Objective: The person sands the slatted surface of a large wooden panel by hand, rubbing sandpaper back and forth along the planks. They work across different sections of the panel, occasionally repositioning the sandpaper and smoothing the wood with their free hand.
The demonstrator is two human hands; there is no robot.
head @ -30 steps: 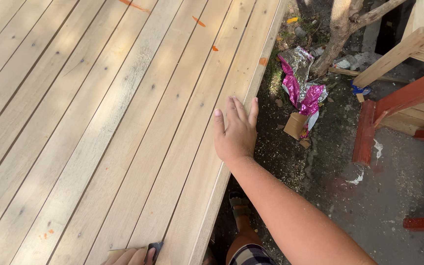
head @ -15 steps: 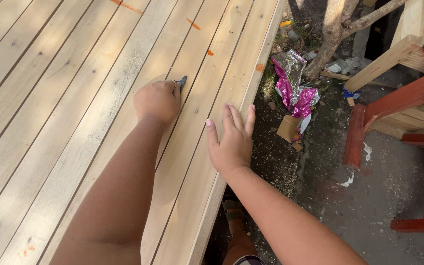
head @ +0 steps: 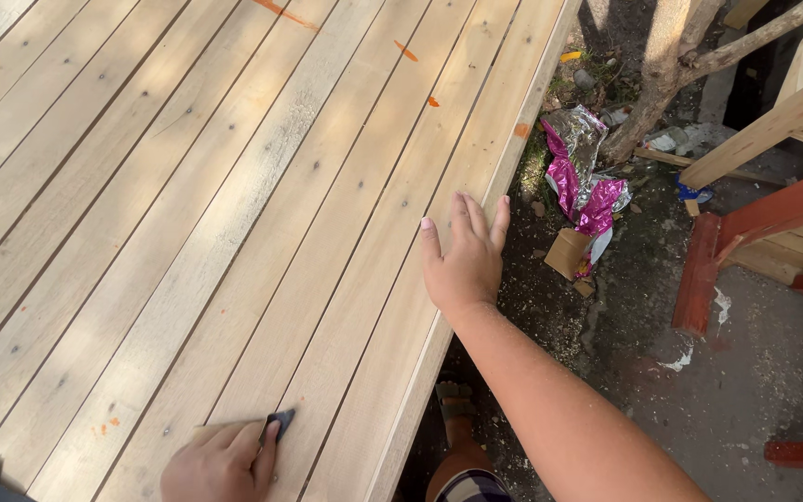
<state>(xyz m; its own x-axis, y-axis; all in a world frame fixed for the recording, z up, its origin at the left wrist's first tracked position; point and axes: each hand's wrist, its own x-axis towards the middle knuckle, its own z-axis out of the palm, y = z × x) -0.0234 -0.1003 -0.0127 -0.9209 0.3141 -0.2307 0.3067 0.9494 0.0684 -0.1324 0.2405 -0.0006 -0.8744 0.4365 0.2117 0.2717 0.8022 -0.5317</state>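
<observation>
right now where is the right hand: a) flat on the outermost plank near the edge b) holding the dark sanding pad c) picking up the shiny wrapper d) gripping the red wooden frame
a: the right hand lies palm down with fingers spread on the outermost plank by the edge, holding nothing, while the left hand has the dark pad.

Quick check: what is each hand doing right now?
Left hand: closed on a small dark sanding piece, pressed to the wooden planks.
Right hand: open, flat on the edge plank, holding nothing.
</observation>
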